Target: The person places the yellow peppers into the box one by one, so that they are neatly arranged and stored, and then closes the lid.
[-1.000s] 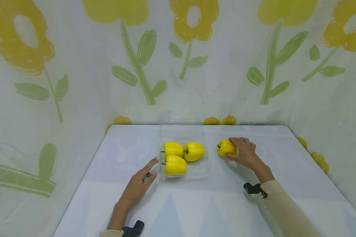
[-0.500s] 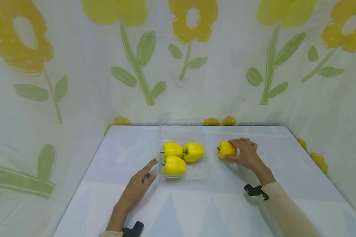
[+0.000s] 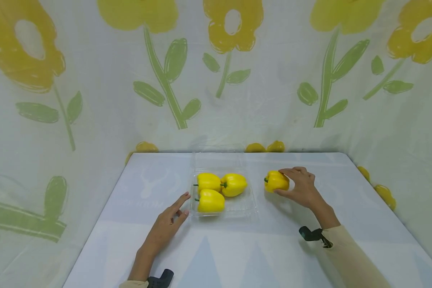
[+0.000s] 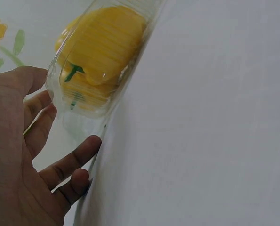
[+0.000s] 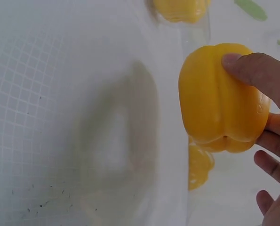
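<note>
My right hand (image 3: 301, 188) pinches a yellow bell pepper (image 3: 277, 181) between thumb and fingers, to the right of a clear plastic container (image 3: 241, 206). In the right wrist view the thumb presses one side of this pepper (image 5: 215, 101), with fingers behind it. Three more yellow bell peppers, including a front one (image 3: 211, 201), lie inside the container with green stems pointing left. Beside the container's left wall is my left hand (image 3: 164, 228), fingers extended. The left wrist view has its fingertips right at the container's edge (image 4: 90, 113).
The container's clear lid (image 3: 219, 161) is folded back toward the far side. All of this is on a pale table (image 3: 230, 256) with blue triangle prints. A flower-patterned cloth (image 3: 270, 108) hangs behind and at both sides.
My right hand has shifted slightly to the right with the pepper, keeping its grip. The left hand stays beside the container, and the view has moved a little.
</note>
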Tool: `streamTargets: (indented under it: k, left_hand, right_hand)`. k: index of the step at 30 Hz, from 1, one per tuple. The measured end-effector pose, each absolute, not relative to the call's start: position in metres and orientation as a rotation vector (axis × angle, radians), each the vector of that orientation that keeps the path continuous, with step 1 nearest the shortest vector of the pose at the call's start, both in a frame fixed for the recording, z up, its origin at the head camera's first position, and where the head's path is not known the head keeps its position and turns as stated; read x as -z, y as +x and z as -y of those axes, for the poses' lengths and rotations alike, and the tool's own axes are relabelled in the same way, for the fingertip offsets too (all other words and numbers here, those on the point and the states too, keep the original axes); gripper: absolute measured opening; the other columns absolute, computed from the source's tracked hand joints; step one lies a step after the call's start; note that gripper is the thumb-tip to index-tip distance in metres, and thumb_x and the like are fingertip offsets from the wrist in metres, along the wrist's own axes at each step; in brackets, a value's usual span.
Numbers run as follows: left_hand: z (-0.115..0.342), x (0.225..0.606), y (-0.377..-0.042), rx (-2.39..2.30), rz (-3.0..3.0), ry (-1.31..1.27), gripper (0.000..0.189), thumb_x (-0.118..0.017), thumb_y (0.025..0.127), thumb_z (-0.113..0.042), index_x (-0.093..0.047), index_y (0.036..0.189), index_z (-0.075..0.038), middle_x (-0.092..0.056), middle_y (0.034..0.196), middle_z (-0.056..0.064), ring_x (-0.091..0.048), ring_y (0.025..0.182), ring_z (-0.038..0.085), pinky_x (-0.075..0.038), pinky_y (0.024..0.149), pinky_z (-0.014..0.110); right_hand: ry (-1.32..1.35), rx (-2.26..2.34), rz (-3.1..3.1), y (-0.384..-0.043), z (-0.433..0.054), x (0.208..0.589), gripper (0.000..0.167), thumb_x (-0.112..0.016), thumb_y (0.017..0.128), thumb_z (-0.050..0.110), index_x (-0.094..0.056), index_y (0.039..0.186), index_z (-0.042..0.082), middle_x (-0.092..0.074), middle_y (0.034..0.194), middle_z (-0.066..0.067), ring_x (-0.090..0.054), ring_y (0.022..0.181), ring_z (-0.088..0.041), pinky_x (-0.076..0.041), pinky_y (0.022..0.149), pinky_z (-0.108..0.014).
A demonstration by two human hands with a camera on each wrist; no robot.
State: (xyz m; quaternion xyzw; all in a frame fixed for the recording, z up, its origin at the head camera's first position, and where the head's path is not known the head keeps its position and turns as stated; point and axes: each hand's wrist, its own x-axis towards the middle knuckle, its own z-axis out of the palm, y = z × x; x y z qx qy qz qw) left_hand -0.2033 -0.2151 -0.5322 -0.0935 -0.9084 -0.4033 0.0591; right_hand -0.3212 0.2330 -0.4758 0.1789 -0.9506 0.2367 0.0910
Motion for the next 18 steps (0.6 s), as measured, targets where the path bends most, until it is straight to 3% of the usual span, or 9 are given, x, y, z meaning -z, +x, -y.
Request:
streamTargets:
  k: [18]
  left_hand:
    - [0.216,0.535,-0.204,1.239,2.739,-0.297,0.052,-0.052,0.103,-0.048,-0.038,0.153,-0.042,-0.039,0.151,-0.026,-0.053,0.092,0.009,-0.044,0.07,0.029]
  right_hand:
    - [0.692,-0.698,2.639,-0.308,-0.225,0.46,0.07,-0.091,0.071,0.037,-0.064,0.13,0.009,-0.066,0.126,-0.013,-0.041,0.119,-0.035,-0.023,0.088,-0.058]
